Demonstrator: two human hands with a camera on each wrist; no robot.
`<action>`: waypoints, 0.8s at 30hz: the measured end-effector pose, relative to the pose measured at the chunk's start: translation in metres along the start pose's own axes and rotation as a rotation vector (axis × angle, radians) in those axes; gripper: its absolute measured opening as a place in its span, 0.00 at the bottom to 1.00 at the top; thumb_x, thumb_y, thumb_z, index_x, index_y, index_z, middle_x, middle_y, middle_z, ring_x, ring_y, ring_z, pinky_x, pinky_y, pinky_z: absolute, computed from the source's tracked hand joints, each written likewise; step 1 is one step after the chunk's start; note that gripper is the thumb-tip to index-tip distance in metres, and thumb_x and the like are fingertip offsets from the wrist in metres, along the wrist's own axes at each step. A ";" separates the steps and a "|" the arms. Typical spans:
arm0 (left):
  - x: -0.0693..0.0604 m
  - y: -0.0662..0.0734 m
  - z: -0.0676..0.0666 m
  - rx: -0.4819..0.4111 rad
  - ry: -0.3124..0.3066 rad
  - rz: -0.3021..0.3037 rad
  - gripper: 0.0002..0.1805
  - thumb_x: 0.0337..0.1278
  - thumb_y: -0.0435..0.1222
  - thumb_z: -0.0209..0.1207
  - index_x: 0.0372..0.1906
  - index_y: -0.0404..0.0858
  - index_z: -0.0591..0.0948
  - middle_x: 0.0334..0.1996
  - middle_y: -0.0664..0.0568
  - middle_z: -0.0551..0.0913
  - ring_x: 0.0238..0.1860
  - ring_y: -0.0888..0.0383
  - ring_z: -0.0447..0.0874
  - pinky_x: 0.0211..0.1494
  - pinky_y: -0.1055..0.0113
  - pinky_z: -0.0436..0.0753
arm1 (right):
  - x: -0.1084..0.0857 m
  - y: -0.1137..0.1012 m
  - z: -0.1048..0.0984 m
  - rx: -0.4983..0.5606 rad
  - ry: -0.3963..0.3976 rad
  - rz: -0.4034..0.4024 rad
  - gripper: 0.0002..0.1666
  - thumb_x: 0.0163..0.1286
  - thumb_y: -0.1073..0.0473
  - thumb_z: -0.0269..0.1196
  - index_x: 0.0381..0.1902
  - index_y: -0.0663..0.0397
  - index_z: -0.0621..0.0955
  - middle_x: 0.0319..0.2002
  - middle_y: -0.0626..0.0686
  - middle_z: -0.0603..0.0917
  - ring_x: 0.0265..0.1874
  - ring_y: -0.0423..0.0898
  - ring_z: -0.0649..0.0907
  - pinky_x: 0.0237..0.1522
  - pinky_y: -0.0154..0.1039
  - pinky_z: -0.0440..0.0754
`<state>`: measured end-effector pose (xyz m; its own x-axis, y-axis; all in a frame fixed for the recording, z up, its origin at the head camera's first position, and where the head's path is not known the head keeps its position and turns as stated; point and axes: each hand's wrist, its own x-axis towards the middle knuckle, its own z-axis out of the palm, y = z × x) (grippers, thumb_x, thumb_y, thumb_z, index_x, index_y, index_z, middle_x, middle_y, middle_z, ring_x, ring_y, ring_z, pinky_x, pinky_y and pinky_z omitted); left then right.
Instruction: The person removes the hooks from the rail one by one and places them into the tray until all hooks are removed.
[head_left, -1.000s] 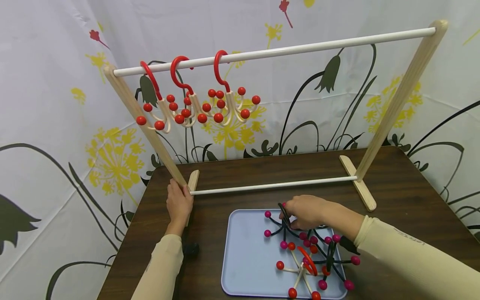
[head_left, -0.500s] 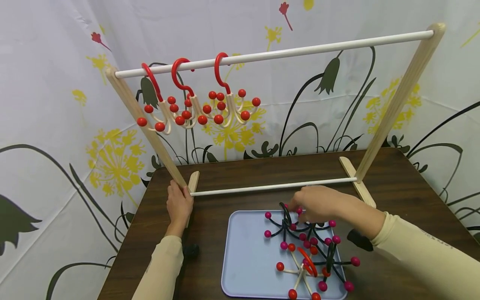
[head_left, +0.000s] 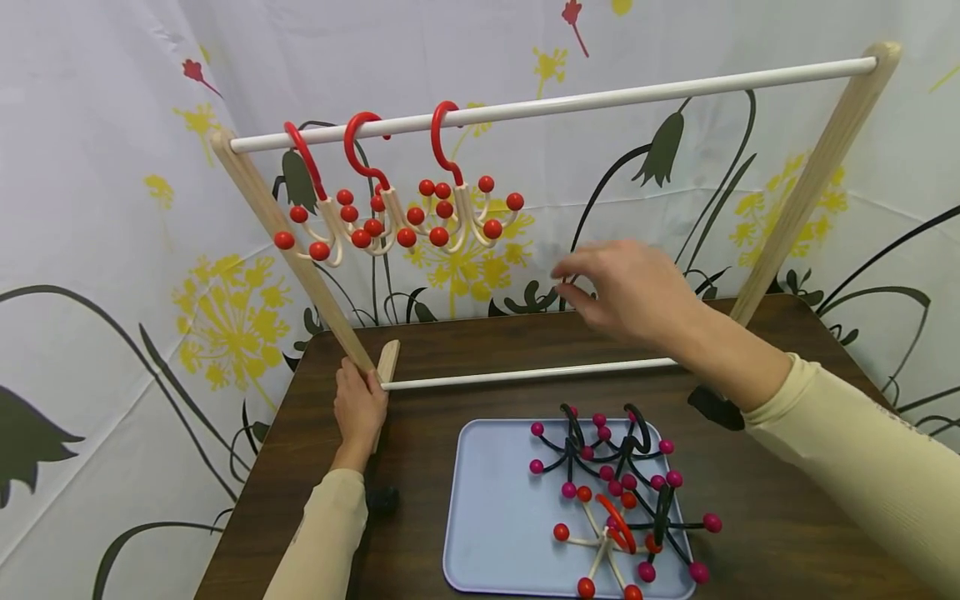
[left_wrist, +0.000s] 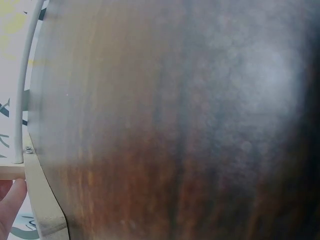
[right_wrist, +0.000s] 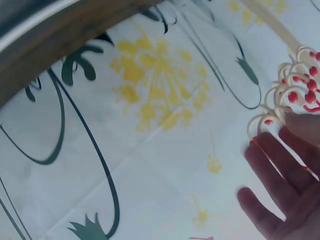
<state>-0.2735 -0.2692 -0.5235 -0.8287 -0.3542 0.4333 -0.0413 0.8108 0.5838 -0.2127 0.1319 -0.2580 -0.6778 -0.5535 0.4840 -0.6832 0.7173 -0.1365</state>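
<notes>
My left hand (head_left: 360,408) grips the foot of the rack's left wooden post (head_left: 330,308); in the left wrist view a fingertip (left_wrist: 15,202) shows beside the pale wood. Raised in front of the rack, below its white top bar (head_left: 555,107), is my right hand (head_left: 637,292), holding nothing, fingers parted. Three octopus-shaped hangers with red hooks, cream arms and red balls hang toward the bar's left: left (head_left: 326,221), middle (head_left: 387,208), right (head_left: 463,208). The right wrist view shows spread fingers (right_wrist: 270,175) with these hangers (right_wrist: 310,85) beyond.
A pale blue tray (head_left: 487,508) on the dark table (head_left: 262,533) bears several black hangers (head_left: 660,525) with magenta balls, some overhanging its right edge, and one cream hanger (head_left: 604,540) with a red hook. A white lower bar (head_left: 525,374) crosses behind the tray.
My right hand has left the black hangers at the tray's back and risen toward the top bar. The left hand stays at the post's foot; the hanging hangers have not moved.
</notes>
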 end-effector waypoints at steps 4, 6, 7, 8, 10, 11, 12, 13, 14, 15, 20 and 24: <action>0.001 0.000 0.000 0.002 0.009 0.005 0.16 0.68 0.36 0.52 0.54 0.32 0.66 0.38 0.35 0.71 0.37 0.29 0.76 0.36 0.37 0.71 | 0.026 0.000 -0.010 0.002 0.119 0.009 0.17 0.68 0.57 0.64 0.54 0.55 0.83 0.48 0.54 0.85 0.44 0.51 0.84 0.45 0.48 0.80; 0.001 0.000 0.000 0.003 0.015 0.008 0.16 0.68 0.36 0.52 0.53 0.32 0.66 0.38 0.35 0.71 0.36 0.29 0.76 0.36 0.37 0.71 | 0.040 -0.001 -0.013 0.024 0.125 0.031 0.22 0.69 0.55 0.63 0.59 0.55 0.79 0.53 0.55 0.83 0.52 0.53 0.81 0.54 0.49 0.77; 0.001 0.000 0.000 0.003 0.018 0.010 0.16 0.68 0.36 0.52 0.53 0.32 0.67 0.38 0.35 0.71 0.36 0.29 0.76 0.35 0.37 0.71 | 0.046 -0.001 -0.014 0.040 0.120 0.045 0.24 0.70 0.54 0.62 0.62 0.55 0.78 0.56 0.55 0.82 0.55 0.53 0.80 0.57 0.49 0.74; 0.000 0.001 0.001 0.003 0.017 0.012 0.16 0.68 0.37 0.52 0.53 0.32 0.67 0.38 0.35 0.71 0.35 0.29 0.76 0.35 0.37 0.71 | 0.053 -0.001 -0.015 0.057 0.112 0.060 0.26 0.71 0.53 0.61 0.64 0.54 0.76 0.58 0.55 0.80 0.58 0.53 0.78 0.60 0.50 0.72; 0.000 0.001 0.000 0.004 0.013 0.012 0.16 0.68 0.37 0.51 0.53 0.32 0.67 0.37 0.35 0.71 0.35 0.29 0.77 0.35 0.37 0.71 | 0.064 -0.001 -0.016 0.101 0.095 0.082 0.28 0.72 0.52 0.60 0.66 0.54 0.74 0.61 0.54 0.78 0.61 0.52 0.76 0.63 0.49 0.69; -0.001 0.002 0.000 0.003 0.011 0.013 0.16 0.68 0.37 0.51 0.53 0.32 0.67 0.37 0.35 0.71 0.35 0.29 0.77 0.35 0.37 0.71 | 0.070 -0.001 -0.015 0.123 0.085 0.089 0.29 0.72 0.52 0.59 0.67 0.55 0.73 0.63 0.54 0.78 0.62 0.52 0.76 0.64 0.48 0.68; -0.001 0.002 0.000 0.002 0.008 0.015 0.16 0.68 0.37 0.51 0.53 0.31 0.66 0.37 0.35 0.71 0.35 0.29 0.77 0.35 0.37 0.71 | 0.075 -0.001 -0.015 0.147 0.073 0.095 0.29 0.72 0.51 0.59 0.68 0.55 0.72 0.63 0.54 0.77 0.62 0.51 0.76 0.64 0.48 0.68; -0.001 0.003 0.000 0.000 0.007 0.017 0.16 0.68 0.37 0.51 0.53 0.31 0.66 0.37 0.35 0.71 0.35 0.29 0.77 0.35 0.37 0.71 | 0.081 -0.001 -0.014 0.169 0.061 0.100 0.29 0.72 0.52 0.59 0.68 0.55 0.72 0.64 0.54 0.77 0.62 0.51 0.76 0.64 0.47 0.67; -0.001 0.003 0.000 0.000 0.006 0.018 0.16 0.68 0.37 0.51 0.53 0.31 0.66 0.37 0.35 0.71 0.35 0.29 0.77 0.35 0.37 0.71 | 0.086 -0.002 -0.013 0.190 0.049 0.103 0.30 0.72 0.52 0.59 0.68 0.55 0.72 0.64 0.53 0.76 0.62 0.50 0.77 0.63 0.47 0.68; -0.001 0.003 -0.001 -0.001 0.008 0.019 0.16 0.68 0.37 0.51 0.53 0.31 0.66 0.37 0.35 0.71 0.35 0.29 0.77 0.35 0.37 0.71 | 0.091 -0.003 -0.012 0.214 0.036 0.110 0.30 0.72 0.52 0.59 0.69 0.54 0.71 0.64 0.53 0.76 0.61 0.50 0.77 0.63 0.46 0.69; -0.002 0.003 -0.001 -0.001 0.016 0.019 0.15 0.68 0.36 0.52 0.52 0.31 0.66 0.37 0.35 0.71 0.35 0.29 0.76 0.35 0.37 0.71 | 0.111 -0.012 -0.004 0.344 -0.044 0.161 0.34 0.72 0.52 0.59 0.73 0.52 0.66 0.65 0.53 0.75 0.60 0.48 0.78 0.59 0.43 0.73; -0.001 0.003 -0.002 -0.002 0.021 0.018 0.15 0.67 0.37 0.52 0.52 0.32 0.67 0.37 0.35 0.71 0.34 0.29 0.76 0.35 0.37 0.71 | 0.120 -0.019 0.000 0.426 -0.096 0.207 0.36 0.72 0.51 0.59 0.74 0.51 0.63 0.61 0.54 0.79 0.52 0.47 0.82 0.53 0.40 0.75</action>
<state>-0.2721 -0.2677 -0.5211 -0.8172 -0.3495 0.4582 -0.0257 0.8164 0.5769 -0.2812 0.0511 -0.1973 -0.8193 -0.4684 0.3307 -0.5687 0.5905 -0.5727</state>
